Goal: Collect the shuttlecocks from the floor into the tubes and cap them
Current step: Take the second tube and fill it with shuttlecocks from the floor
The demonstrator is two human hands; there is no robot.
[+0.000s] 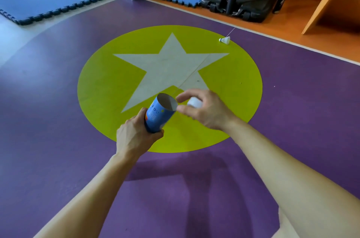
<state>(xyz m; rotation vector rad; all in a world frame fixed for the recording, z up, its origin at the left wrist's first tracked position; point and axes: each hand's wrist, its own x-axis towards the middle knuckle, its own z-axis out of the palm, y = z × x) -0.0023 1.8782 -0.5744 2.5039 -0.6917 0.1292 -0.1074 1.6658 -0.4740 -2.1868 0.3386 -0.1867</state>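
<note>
One tube (160,115) sits clasped in left fingers (158,134).

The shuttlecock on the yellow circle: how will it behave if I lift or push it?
The shuttlecock probably weighs little: it is mostly a thin white skirt. That skirt looks fragile, so a pinch at the small rounded base seems safer. Lying on its side, it would likely roll in a curve when pushed.

Left hand (136,136) extended forward, my fingers wrapped round the tube (161,115). Right hand (206,111) level beside it, fingers curled about a white cap (194,102). Both forearms bare.
</note>
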